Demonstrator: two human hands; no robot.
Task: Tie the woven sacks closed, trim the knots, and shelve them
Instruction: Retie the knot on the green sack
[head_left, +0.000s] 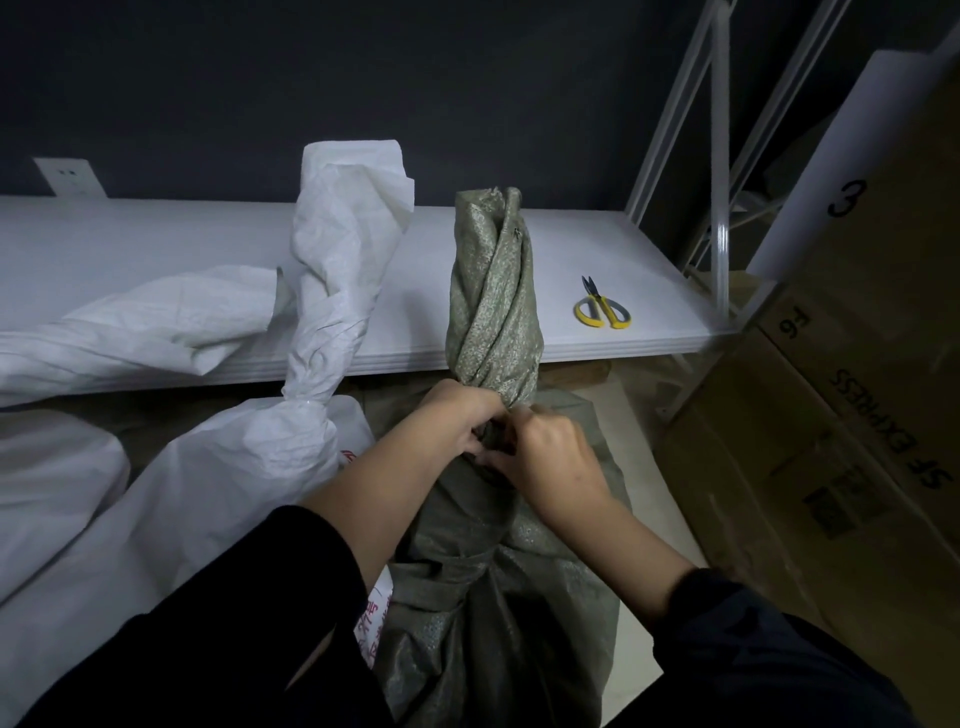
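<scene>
A green woven sack (493, 613) stands on the floor in front of me, its twisted top (493, 291) rising upright against the shelf edge. My left hand (457, 415) grips the sack's neck from the left. My right hand (545, 457) pinches the neck from the right, fingers curled at the same spot; what they pinch there is hidden. To the left stands a white woven sack (218, 483), its neck tied and its loose top (343, 234) sticking up. Yellow-handled scissors (602, 306) lie on the white shelf (156, 244), to the right of the green sack's top.
Another white sack (130, 322) lies on the shelf at the left. Stacked cardboard boxes (841, 441) fill the right side, beside the shelf's white metal uprights (722, 156). A dark wall with a socket (70, 176) is behind the shelf.
</scene>
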